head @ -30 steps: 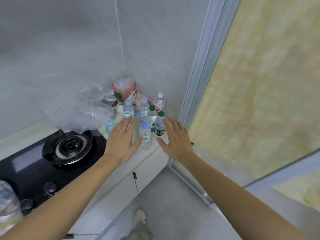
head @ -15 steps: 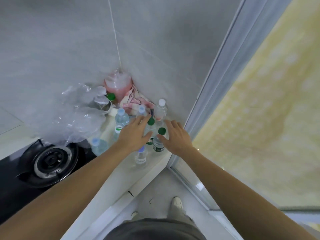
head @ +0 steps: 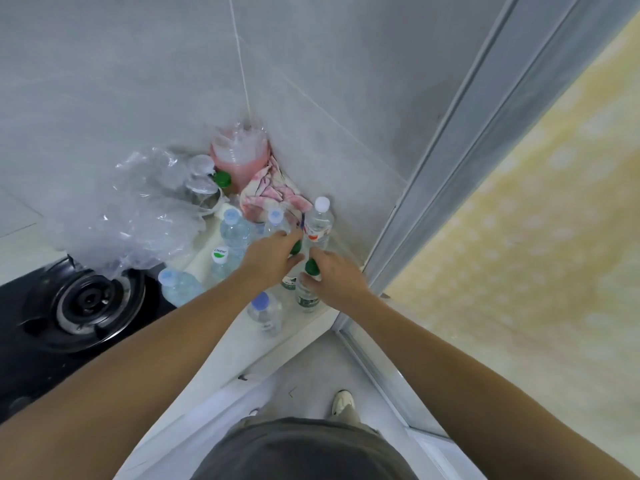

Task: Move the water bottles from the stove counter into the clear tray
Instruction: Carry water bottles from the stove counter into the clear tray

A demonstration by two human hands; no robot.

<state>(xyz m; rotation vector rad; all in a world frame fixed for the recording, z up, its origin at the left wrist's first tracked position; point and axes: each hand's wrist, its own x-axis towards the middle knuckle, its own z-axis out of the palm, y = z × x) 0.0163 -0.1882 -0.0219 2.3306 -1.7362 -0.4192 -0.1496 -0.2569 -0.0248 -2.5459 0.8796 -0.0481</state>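
Note:
Several clear water bottles stand in the counter corner by the stove. My left hand [head: 272,259] curls round the neck of a green-capped bottle [head: 289,281]. Just to its right, my right hand [head: 337,277] grips a second green-capped bottle [head: 307,299], thumb and fingers on either side of its cap. In front of them stands a blue-capped bottle [head: 265,311], and behind them a white-capped bottle [head: 319,221]. More blue-capped bottles [head: 235,230] stand to the left, and one [head: 178,285] lies beside the burner. No clear tray is in view.
The gas burner [head: 86,303] sits at the left on the black hob. A crumpled clear plastic bag [head: 138,209], a pink container [head: 239,157] and a pink cloth [head: 273,192] fill the corner. A grey door frame [head: 433,168] rises just right of the counter edge [head: 304,329].
Both hands have reached further in over the bottles. Their fingers, spread a second ago, now curl round the two green-capped bottles. The view has tipped down and moved closer.

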